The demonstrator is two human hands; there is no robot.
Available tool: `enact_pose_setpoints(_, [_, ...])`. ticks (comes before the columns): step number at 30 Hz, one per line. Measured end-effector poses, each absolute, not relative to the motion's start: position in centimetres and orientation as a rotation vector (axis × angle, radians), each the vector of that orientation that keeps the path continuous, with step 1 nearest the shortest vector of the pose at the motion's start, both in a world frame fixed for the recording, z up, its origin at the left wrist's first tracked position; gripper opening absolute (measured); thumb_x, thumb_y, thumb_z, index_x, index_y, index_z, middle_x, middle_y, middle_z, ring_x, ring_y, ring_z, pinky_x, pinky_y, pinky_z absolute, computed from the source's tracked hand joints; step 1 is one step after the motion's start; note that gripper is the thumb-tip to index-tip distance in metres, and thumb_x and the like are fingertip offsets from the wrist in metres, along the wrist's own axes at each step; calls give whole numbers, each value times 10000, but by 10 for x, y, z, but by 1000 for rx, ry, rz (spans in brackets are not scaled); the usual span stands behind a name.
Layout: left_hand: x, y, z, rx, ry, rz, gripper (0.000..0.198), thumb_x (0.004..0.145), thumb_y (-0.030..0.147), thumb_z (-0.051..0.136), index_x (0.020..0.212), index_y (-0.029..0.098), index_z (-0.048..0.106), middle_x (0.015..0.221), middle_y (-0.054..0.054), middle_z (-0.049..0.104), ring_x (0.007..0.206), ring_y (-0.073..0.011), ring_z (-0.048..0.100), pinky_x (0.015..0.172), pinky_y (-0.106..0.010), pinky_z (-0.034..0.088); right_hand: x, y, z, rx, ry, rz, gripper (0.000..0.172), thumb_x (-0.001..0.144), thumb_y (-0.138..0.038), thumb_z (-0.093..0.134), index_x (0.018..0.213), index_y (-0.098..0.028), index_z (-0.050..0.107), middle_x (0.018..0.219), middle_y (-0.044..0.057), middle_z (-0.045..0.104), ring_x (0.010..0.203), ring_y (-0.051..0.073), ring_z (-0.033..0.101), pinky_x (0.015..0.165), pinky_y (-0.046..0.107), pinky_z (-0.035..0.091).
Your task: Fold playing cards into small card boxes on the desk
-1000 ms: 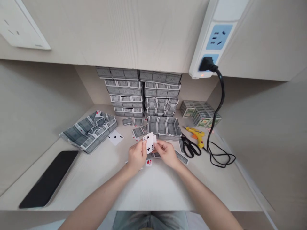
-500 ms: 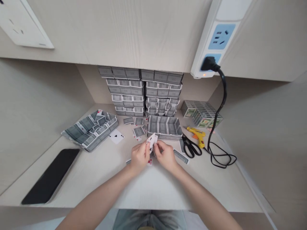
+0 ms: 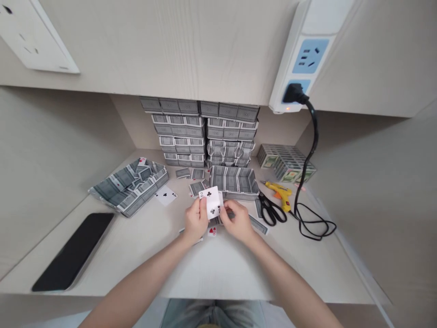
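Observation:
Between my hands a playing card [image 3: 210, 202], the two of clubs, is held face up toward me. My left hand [image 3: 197, 220] pinches its left edge between thumb and fingers. At its lower right corner my right hand [image 3: 236, 220] is closed, with another white card edge showing behind the first. Below the hands lies a red eight card [image 3: 212, 231], with grey-backed cards partly hidden around it. Just beyond stands an open box made of cards [image 3: 239, 196]. Several loose cards [image 3: 197, 187] lie to its left.
Scissors [image 3: 271, 210] and a yellow glue gun [image 3: 280, 193] with a black cord lie right. A card tray [image 3: 136, 200] holding loose cards and a phone [image 3: 75, 250] sit left. Stacked card boxes [image 3: 184, 132] stand behind. A power strip [image 3: 300, 59] hangs above.
The card in my hands has turned from a slanted, edge-on angle to nearly flat toward me, so its two of clubs face now shows. Both hands stay in nearly the same place.

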State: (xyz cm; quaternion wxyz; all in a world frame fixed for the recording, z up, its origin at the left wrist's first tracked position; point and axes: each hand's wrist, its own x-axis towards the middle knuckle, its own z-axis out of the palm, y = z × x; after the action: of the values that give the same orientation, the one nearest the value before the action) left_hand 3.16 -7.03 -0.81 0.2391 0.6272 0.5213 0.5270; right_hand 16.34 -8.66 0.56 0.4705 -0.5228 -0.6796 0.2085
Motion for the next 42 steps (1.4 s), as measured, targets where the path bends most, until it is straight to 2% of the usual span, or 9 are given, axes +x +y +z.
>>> enact_pose_setpoints(5, [36, -73, 0, 1379, 1315, 1353, 418, 821, 521, 327, 637, 166, 446, 412, 46, 481, 328, -79, 451, 321, -173, 341, 162, -83, 7, -1043, -1315, 1180, 508, 849, -547, 231, 683, -177, 537, 560, 27, 574, 533, 156, 561, 491, 260, 444])
enact_pose_setpoints(8, [41, -79, 5, 1320, 1235, 1290, 428, 803, 543, 349, 614, 168, 429, 371, 49, 477, 288, -82, 441, 290, -173, 325, 154, -87, 7, -985, -1325, 1318, 573, 831, -598, 210, 660, -173, 555, 490, 14, 554, 509, 153, 562, 476, 252, 440])
enact_pose_setpoints(15, [44, -83, 2, 1315, 1212, 1250, 418, 804, 546, 348, 608, 179, 396, 356, 65, 456, 278, -91, 446, 278, -186, 337, 150, -93, 8, -1034, -1387, 1183, 478, 856, -552, 233, 754, -186, 522, 513, -8, 554, 470, 127, 537, 456, 233, 435])
enact_pose_setpoints(23, [41, -81, -4, 1347, 1265, 1223, 398, 819, 515, 337, 630, 172, 411, 409, 51, 494, 311, -93, 477, 303, -187, 363, 155, -90, 1, -1054, -1454, 1143, 401, 875, -496, 249, 733, -188, 464, 486, -39, 513, 373, 99, 476, 443, 230, 434])
enact_pose_setpoints(30, [41, -83, -6, 1368, 1265, 1193, 396, 815, 522, 331, 646, 176, 425, 387, 52, 479, 311, -100, 470, 320, -190, 354, 152, -90, 1, -1058, -1444, 1180, 345, 835, -517, 350, 743, -196, 440, 469, -56, 491, 400, 108, 509, 420, 216, 429])
enact_pose_setpoints(37, [40, -77, -7, 1543, 1389, 1261, 437, 804, 533, 337, 582, 169, 431, 439, 32, 463, 398, -87, 434, 376, -187, 319, 148, -88, -7, -1191, -1349, 1108, 430, 843, -529, 307, 606, -188, 420, 357, -64, 393, 294, 88, 403, 305, 191, 308])
enact_pose_setpoints(42, [40, -79, -4, 1662, 1334, 1254, 403, 836, 474, 320, 611, 167, 453, 457, 29, 460, 411, -84, 422, 402, -192, 315, 154, -90, -1, -1164, -1333, 961, 401, 839, -503, 335, 597, -189, 396, 471, -42, 427, 418, 86, 421, 387, 196, 348])
